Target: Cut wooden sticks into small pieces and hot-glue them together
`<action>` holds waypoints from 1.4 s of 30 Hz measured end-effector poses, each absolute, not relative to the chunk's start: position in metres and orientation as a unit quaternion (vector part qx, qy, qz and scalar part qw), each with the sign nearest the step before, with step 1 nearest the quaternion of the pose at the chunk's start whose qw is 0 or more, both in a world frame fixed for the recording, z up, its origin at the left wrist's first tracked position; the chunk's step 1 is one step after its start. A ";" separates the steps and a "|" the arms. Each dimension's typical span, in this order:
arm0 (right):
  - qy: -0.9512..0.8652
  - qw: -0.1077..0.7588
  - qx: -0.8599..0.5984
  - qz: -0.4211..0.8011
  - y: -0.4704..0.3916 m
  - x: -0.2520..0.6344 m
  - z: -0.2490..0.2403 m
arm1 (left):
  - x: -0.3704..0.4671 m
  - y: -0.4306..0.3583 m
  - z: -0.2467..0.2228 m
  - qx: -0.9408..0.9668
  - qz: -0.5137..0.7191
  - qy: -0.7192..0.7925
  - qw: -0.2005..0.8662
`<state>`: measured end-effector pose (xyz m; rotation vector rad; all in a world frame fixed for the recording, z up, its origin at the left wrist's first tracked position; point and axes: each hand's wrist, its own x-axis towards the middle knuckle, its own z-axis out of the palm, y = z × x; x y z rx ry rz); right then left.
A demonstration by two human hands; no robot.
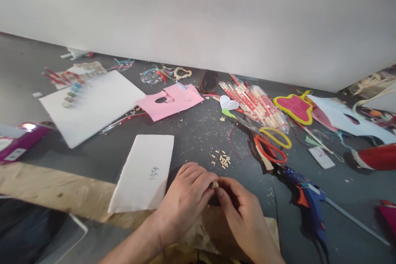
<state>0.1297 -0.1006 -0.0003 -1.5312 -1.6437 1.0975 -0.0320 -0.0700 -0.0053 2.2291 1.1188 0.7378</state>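
My left hand and my right hand meet near the table's front edge. Between their fingertips they pinch a small pale wooden piece, mostly hidden by the fingers. Just beyond them lies a loose pile of short cut wooden stick pieces, with pale crumbs scattered around. A white sheet of paper marked "154" lies left of my left hand. To the right are orange-and-yellow-handled scissors and a blue hot glue gun with an orange trigger.
Farther back are a white board, a pink paper cutout, a phone and red-and-white wrapped chopsticks. A yellow-rimmed pink shape and a red cylinder are at right. A pale wall stands behind.
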 end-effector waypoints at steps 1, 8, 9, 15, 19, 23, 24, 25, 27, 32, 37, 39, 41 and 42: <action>-0.620 0.315 -0.580 0.424 -0.101 0.130 -0.001 | -0.032 -0.070 -0.006 0.824 0.279 0.415 0.267; -0.661 0.324 -0.580 0.349 -0.105 0.133 -0.008 | -0.033 -0.071 -0.007 0.799 0.302 0.441 0.275; -0.668 0.323 -0.577 0.341 -0.105 0.133 -0.009 | -0.033 -0.071 -0.007 0.798 0.303 0.441 0.278; -0.716 0.326 -0.575 0.224 -0.104 0.139 -0.007 | -0.038 -0.065 -0.003 0.822 0.265 0.449 0.231; -0.728 0.313 -0.586 0.170 -0.106 0.151 -0.008 | -0.050 -0.054 0.005 0.834 0.191 0.494 0.156; -0.738 0.295 -0.591 0.140 -0.111 0.166 -0.012 | -0.060 -0.042 0.005 0.827 0.166 0.527 0.105; -0.742 0.292 -0.589 0.131 -0.112 0.170 -0.013 | -0.062 -0.040 0.003 0.825 0.166 0.531 0.097; -0.746 0.290 -0.587 0.121 -0.114 0.174 -0.015 | -0.063 -0.038 0.002 0.824 0.166 0.534 0.092; -0.756 0.283 -0.581 0.103 -0.117 0.182 -0.016 | -0.065 -0.035 -0.002 0.822 0.165 0.539 0.083; -0.761 0.269 -0.589 0.025 -0.126 0.209 -0.012 | -0.072 -0.033 -0.008 0.822 0.142 0.544 0.088; -0.690 0.214 -0.687 -0.078 -0.138 0.247 0.002 | -0.077 -0.038 -0.001 0.821 0.147 0.544 0.088; -0.653 0.187 -0.726 -0.110 -0.143 0.261 0.006 | -0.078 -0.040 0.003 0.818 0.161 0.546 0.079; -0.633 0.175 -0.744 -0.122 -0.148 0.268 0.009 | -0.079 -0.041 0.006 0.816 0.168 0.547 0.074; -0.630 0.175 -0.746 -0.123 -0.149 0.270 0.009 | -0.080 -0.041 0.006 0.816 0.166 0.548 0.074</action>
